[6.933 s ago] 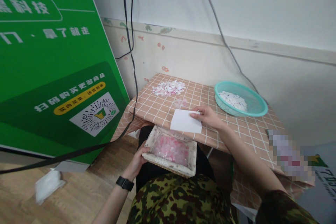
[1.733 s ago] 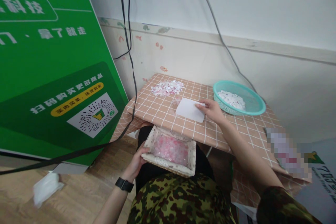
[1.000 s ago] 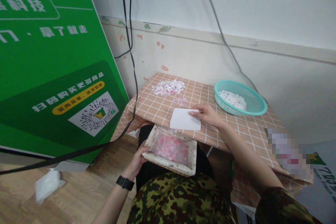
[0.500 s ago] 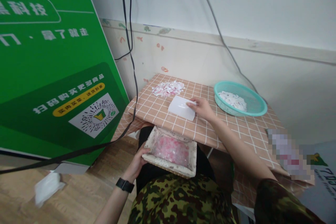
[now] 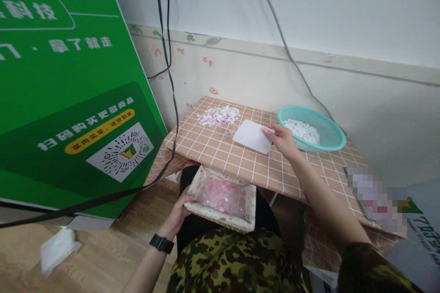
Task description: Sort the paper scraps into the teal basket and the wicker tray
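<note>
My left hand (image 5: pixel 184 203) grips the left side of a cloth-lined basket (image 5: pixel 220 219) resting on my lap. Pink and clear small pieces (image 5: pixel 223 194) fill its bottom. Over the table, my right hand (image 5: pixel 282 139) pinches the right edge of a white card (image 5: pixel 252 136). A few pale pieces (image 5: pixel 231 132) lie on the cloth by the card's left corner. Farther back, a heap of small white and pink paper pieces (image 5: pixel 218 115) sits at the table's far left. A turquoise plastic basket (image 5: pixel 330 139) behind my right hand holds small white pieces (image 5: pixel 302 132).
A brown checked cloth (image 5: pixel 202 142) covers the table. A black cable (image 5: pixel 174 119) hangs in front of its left side, near a tall green panel (image 5: pixel 103 68). A blurred-out packet (image 5: pixel 374 201) lies at the right edge. A white plastic bag (image 5: pixel 60 247) is on the floor.
My right hand has moved right with the white card, toward the turquoise basket, uncovering a few pale pieces on the cloth. My left hand and the lap basket stay in place.
</note>
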Action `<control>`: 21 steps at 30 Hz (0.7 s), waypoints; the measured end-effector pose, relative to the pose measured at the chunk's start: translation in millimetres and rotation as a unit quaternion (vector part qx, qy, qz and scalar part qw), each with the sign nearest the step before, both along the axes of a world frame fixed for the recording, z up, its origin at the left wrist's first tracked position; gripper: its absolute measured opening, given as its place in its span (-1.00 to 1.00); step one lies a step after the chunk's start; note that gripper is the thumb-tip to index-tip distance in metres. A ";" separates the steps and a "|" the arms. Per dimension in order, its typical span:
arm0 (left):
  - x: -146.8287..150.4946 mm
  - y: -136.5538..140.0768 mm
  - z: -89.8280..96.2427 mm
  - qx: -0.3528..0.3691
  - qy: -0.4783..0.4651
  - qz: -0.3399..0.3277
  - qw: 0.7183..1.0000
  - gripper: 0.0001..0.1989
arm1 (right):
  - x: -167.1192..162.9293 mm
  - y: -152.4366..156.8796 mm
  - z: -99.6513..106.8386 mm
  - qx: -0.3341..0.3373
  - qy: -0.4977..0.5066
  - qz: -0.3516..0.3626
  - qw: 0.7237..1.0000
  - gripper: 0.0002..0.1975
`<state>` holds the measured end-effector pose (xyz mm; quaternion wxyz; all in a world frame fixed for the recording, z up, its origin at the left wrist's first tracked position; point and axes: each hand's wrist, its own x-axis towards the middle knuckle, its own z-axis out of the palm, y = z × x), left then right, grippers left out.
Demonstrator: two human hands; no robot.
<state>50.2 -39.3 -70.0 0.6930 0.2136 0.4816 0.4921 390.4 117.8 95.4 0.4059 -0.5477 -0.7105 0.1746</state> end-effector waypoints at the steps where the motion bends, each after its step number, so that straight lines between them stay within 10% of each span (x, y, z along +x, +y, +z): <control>1: 0.3 0.3 -0.1 -0.001 0.003 0.000 1.000 -0.65 | 6.9 6.4 -1.0 0.041 -0.033 -0.049 0.997 -0.58; 5: 2.2 0.7 3.0 -0.005 0.006 -0.001 1.000 -0.66 | 20.0 20.4 -6.4 0.102 -0.122 -0.131 0.978 -0.58; 21: 2.2 0.2 4.9 -0.022 0.000 0.003 1.000 -0.69 | 13.2 32.3 -16.3 0.014 -0.059 -0.020 0.998 -0.58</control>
